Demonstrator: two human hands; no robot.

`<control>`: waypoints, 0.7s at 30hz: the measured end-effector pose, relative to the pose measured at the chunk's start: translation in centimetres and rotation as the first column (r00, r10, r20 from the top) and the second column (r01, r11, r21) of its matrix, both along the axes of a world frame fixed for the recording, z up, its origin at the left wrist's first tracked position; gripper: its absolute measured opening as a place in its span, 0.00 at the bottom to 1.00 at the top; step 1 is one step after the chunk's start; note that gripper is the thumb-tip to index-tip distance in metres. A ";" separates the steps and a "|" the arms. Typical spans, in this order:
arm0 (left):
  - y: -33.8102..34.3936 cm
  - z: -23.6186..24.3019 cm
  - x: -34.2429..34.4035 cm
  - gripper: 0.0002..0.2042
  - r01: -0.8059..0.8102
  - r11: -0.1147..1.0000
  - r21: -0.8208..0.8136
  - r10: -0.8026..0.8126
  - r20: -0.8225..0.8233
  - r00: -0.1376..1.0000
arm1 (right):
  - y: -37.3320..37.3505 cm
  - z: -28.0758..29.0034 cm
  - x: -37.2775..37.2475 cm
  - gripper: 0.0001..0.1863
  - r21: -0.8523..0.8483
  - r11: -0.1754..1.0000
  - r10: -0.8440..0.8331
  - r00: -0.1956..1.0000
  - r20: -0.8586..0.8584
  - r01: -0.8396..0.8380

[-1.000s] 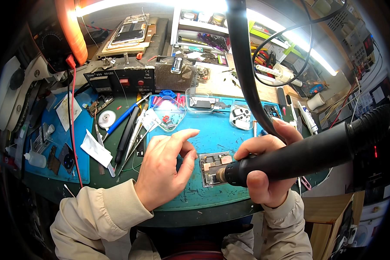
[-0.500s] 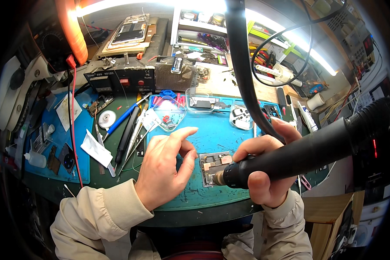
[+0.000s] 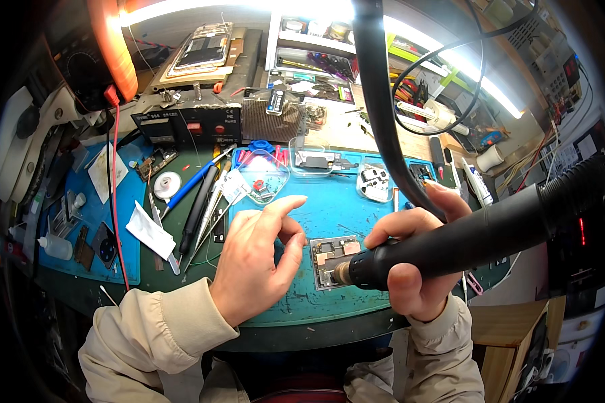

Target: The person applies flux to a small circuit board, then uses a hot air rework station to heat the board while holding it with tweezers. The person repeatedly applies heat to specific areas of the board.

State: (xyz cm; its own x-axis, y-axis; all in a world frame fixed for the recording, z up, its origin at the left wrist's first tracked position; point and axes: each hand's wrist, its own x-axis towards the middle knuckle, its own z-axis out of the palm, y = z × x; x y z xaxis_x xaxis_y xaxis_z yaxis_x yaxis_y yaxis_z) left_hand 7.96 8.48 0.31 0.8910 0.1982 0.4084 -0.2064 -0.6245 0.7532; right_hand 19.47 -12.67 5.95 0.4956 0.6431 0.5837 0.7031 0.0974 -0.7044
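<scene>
My right hand (image 3: 420, 295) grips a black hot air gun handpiece (image 3: 444, 245), its fingers and thumb wrapped round the barrel. The brass-coloured nozzle (image 3: 343, 273) points left and down over a small circuit board (image 3: 331, 263), covering part of the board's lower right. The board lies flat on the blue work mat (image 3: 316, 305). Left of the board, my left hand (image 3: 257, 258) hovers with index finger and thumb apart and nothing visible between them. Its other fingers are curled and partly hidden.
Behind the hands stand clear plastic boxes of small parts (image 3: 265, 178) and a white tray (image 3: 374, 183). Tweezers and pens (image 3: 202, 198) lie left, near a solder wire spool (image 3: 167, 185). A black heating station (image 3: 188, 126) sits behind. A thick black cable (image 3: 378, 101) hangs down in front.
The hot air gun has shifted very slightly to the right in my right hand. My left hand and the circuit board stay where they were.
</scene>
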 end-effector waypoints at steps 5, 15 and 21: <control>0.1 0.0 0.0 0.24 -0.003 1.000 -0.002 0.003 0.000 1.000 | 0.2 0.1 -0.1 0.11 0.002 1.000 0.005 0.999 -0.036 -0.004; 0.0 0.0 0.0 0.24 -0.007 1.000 0.006 0.007 0.001 1.000 | 0.1 0.2 -0.3 0.11 0.007 1.000 0.011 0.988 -0.157 -0.010; -0.2 0.1 -0.1 0.24 -0.018 1.000 -0.001 0.018 0.002 1.000 | -0.1 0.3 -0.8 0.09 -0.067 0.996 -0.067 0.995 -0.073 0.062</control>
